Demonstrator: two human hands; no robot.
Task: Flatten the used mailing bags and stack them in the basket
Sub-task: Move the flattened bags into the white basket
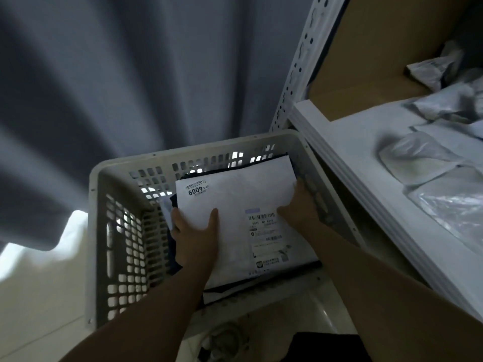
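White mailing bag (240, 199) in basket (125, 165), fingers (176, 218) curled round both side edges.

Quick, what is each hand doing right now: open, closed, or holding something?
Left hand: holds the bag by its left edge, thumb on top.
Right hand: holds the same bag by its right edge.

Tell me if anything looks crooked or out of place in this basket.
The flat white mailing bag lies turned against the walls of the white slotted plastic basket, and a dark bag pokes out under its left edge. The left hand and right hand grip it.
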